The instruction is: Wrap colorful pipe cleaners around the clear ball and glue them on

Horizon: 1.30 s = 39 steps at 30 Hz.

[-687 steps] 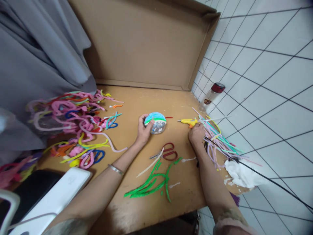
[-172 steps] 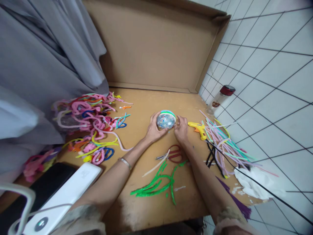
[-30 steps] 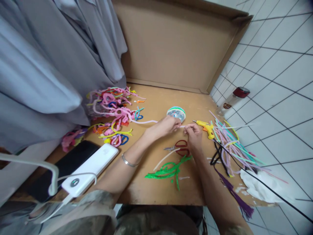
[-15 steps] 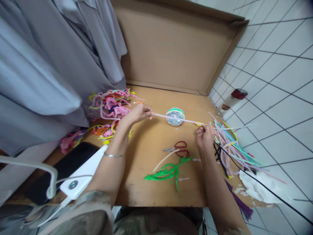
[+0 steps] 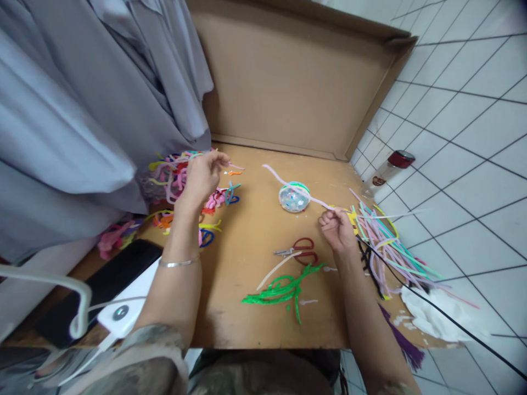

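Observation:
My right hand (image 5: 336, 227) is closed around one end of a pale lilac pipe cleaner (image 5: 278, 176). The strip's free end slants up to the left, passing over a round clear container (image 5: 293, 198) with a green rim and small bits inside. My left hand (image 5: 208, 173) is off the strip, its fingers loosely bent and apart, with nothing visible in them. Below it spreads a heap of colourful pipe-cleaner shapes (image 5: 216, 197). Red-handled scissors (image 5: 303, 250) lie in front, beside a cream strip (image 5: 275, 270) and green pipe cleaners (image 5: 284, 288).
Loose pipe cleaners (image 5: 395, 247) are piled at the right by the tiled wall, near a red-lidded jar (image 5: 389, 170). A black cable (image 5: 440, 315) crosses there. Cardboard (image 5: 288, 82) stands behind; a curtain (image 5: 102, 109) hangs left. A white device (image 5: 119, 315) and purple strands (image 5: 405, 343) are nearer.
My left hand has let go of the lilac pipe cleaner and moved left and up over the heap. The freed end now bends upward. My right hand shifted slightly left, still gripping.

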Motion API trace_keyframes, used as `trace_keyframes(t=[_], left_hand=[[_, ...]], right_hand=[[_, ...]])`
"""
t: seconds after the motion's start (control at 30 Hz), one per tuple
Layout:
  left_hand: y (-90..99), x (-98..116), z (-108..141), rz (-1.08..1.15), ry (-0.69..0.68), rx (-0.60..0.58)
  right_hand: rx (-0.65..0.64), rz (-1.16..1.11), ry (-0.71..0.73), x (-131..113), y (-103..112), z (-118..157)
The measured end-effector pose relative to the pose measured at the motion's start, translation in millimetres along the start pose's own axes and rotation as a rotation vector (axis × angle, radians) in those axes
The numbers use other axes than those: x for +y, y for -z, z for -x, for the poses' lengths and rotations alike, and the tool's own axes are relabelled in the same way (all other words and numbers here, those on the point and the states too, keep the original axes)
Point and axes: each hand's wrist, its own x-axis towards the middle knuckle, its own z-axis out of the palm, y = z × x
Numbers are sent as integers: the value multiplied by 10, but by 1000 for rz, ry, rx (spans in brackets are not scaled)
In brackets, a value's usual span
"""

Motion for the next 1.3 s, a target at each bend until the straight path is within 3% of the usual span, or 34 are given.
trace_keyframes(t=[0.03, 0.1, 0.13, 0.23, 0.37, 0.43, 0.53, 0.7, 0.83, 1.0, 1.17, 1.3], left_hand=[[11, 85, 12, 4, -19, 137], [22, 308, 65, 1, -104, 293], [15, 440, 106, 8, -145, 263], [-106, 844, 264, 62, -241, 80], [-490, 1162, 446, 146, -379, -350], [-686, 1181, 482, 134, -397, -480], [-859, 1116, 469, 99, -386, -532], [-859, 1036, 407, 97, -304, -440], [-839, 1035, 399, 112, -302, -452], [-864, 1010, 392, 109, -305, -457], [-913, 983, 405, 148, -350, -455], [-960, 911, 379, 183, -376, -494]], right_hand=[[-22, -2, -21, 18, -45, 36], [-71, -6, -48, 42, -125, 105], [-99, 4, -52, 49, -158, 136], [-187, 62, -55, 69, -233, 210], [-229, 75, -64, 123, -272, 244], [-212, 76, -58, 149, -277, 243], [-174, 74, -55, 168, -295, 251], [-103, 104, 19, 180, -362, 308], [-76, 233, 101, 179, -346, 308], [20, 536, 389, 123, -289, 300], [-159, 969, 687, 172, -254, 338], [-175, 1240, 892, 232, -148, 285]])
